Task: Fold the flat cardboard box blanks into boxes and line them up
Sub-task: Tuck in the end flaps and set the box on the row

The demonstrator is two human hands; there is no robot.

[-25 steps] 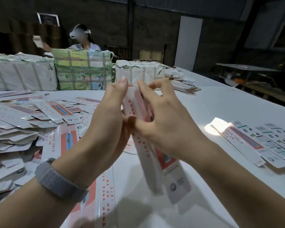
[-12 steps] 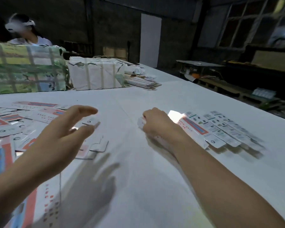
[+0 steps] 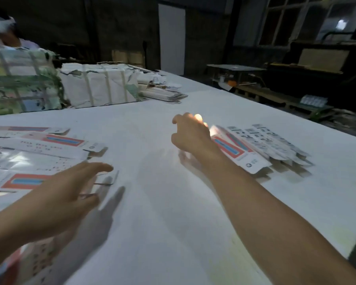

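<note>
The right hand (image 3: 190,133) hovers over the white bench (image 3: 173,202), fingers loosely curled and holding nothing; its grip is spread. Just to its right, touching or nearly touching the knuckles, lies a row of folded boxes (image 3: 261,147), laid side by side and overlapping, the nearest one showing a red and blue panel, the others showing barcodes and small print.

The left hand (image 3: 64,194) reaches out low over the bench with fingers straight and apart, its grip also spread and holding nothing. Under and beyond its fingertips, and off to its left, flat blanks (image 3: 43,145) lie scattered in a loose heap, white with red and blue panels. Whether the fingertips touch the top blank I cannot tell, as the hand is blurred.

Well beyond both hands stand two strapped bundles, a green one (image 3: 21,85) and a white one (image 3: 99,87), wrapped shut so their contents do not show. A low stack of cards (image 3: 162,95) lies just beside the white bundle. A second person (image 3: 6,36) sits behind the green bundle.
</note>
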